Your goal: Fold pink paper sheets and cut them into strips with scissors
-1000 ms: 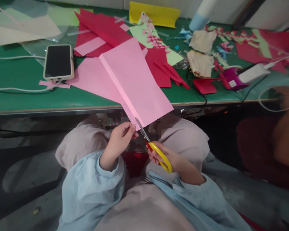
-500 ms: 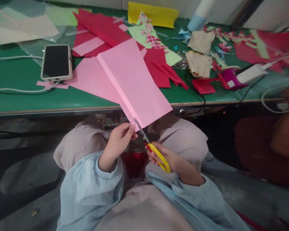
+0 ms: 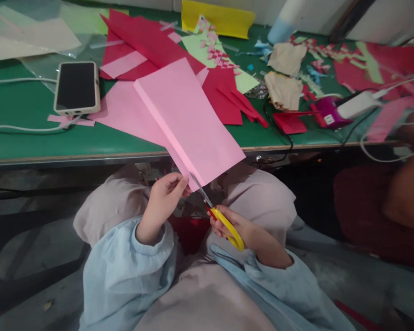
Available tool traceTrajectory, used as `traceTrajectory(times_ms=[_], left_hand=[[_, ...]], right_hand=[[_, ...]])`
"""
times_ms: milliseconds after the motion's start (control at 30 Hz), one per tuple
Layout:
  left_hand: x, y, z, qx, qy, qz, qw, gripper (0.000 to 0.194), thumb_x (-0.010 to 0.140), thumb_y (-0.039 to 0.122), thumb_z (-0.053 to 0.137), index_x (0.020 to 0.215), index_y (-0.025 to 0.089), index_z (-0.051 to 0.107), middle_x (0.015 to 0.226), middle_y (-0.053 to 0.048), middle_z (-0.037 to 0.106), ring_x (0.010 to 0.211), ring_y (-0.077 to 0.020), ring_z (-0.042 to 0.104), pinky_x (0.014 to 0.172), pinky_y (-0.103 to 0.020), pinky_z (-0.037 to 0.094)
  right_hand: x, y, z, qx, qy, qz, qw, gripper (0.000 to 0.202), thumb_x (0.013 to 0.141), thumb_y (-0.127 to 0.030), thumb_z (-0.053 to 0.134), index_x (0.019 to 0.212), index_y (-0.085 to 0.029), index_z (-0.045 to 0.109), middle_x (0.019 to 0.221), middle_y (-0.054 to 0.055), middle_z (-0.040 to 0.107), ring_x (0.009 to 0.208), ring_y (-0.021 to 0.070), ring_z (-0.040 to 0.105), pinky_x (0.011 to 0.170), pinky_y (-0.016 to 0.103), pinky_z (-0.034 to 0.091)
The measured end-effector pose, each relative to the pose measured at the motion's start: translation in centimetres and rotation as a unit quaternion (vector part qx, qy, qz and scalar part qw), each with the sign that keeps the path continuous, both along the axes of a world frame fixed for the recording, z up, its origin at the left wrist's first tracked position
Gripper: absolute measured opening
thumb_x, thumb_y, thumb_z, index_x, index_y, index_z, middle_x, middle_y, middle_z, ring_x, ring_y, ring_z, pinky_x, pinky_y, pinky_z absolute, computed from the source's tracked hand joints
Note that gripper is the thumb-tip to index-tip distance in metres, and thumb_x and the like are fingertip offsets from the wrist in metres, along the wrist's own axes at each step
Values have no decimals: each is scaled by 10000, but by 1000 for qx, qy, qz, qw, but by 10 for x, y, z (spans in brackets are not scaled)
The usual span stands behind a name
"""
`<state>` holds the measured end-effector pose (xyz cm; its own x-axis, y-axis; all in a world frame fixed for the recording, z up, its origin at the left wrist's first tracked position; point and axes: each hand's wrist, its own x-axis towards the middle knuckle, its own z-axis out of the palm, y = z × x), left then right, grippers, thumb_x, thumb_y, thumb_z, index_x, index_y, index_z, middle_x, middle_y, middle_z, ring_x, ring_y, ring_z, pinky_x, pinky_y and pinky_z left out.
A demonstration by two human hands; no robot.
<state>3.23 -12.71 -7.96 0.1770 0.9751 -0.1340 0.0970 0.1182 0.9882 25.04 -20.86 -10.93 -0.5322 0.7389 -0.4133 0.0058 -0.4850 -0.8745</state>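
My left hand [image 3: 164, 198] pinches the lower corner of a pink paper sheet [image 3: 189, 119], which has a folded strip along its left side. The sheet rests partly on the table and hangs over its front edge. Yellow-handled scissors [image 3: 230, 228] are in my right hand [image 3: 234, 221], pointing up and left. Their blades lie at the sheet's lower edge, beside the fold and just right of my left fingertips. Another pink sheet [image 3: 124, 110] lies beneath the held one.
A phone [image 3: 77, 87] with white cables lies at the left of the green table [image 3: 24, 146]. Red papers [image 3: 148, 41], green paper and woven scraps spread behind. A purple object [image 3: 331, 112] with a white plug sits right, near another person's arm [image 3: 409, 197].
The view has shifted slightly. My left hand and the pink sheet's lower corner are a little further left. At the far right, a pink strip now shows near the other person's hand.
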Motion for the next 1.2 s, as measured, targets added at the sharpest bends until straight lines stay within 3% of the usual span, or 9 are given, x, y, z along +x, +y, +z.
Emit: traceTrajectory(times_ms=[267,567,933,1200], left_hand=[[1,0,6,-8,18,-1,1000,279,857,379,599,665,178,611,612,-5,631,587,-117,583,584,-219,473],[0,0,5,-17,20,-4,1000,278,863,382,587,675,178,615,632,-14,643,602,-125,595,599,-228,482],[-1,-1,4,-9,25,-5,1000,282,878,379,564,689,175,613,633,-10,650,602,-115,596,595,-218,468],[0,0,3,-13,11,0,1000,281,889,335,533,671,178,617,626,-16,640,588,-118,581,578,-222,471]], right_hand=[[1,3,-2,-30,23,-4,999,281,883,-444,602,952,-216,452,754,-27,486,630,92,453,544,238,342],[1,8,4,-29,20,1,999,267,882,-431,611,915,-217,455,729,-26,497,631,99,460,539,242,336],[2,7,0,-39,34,-3,999,247,892,-403,606,911,-226,435,754,-30,488,650,98,464,603,253,369],[-3,10,10,-10,22,13,1000,251,921,-442,549,916,-220,432,760,-26,477,645,97,446,604,254,367]])
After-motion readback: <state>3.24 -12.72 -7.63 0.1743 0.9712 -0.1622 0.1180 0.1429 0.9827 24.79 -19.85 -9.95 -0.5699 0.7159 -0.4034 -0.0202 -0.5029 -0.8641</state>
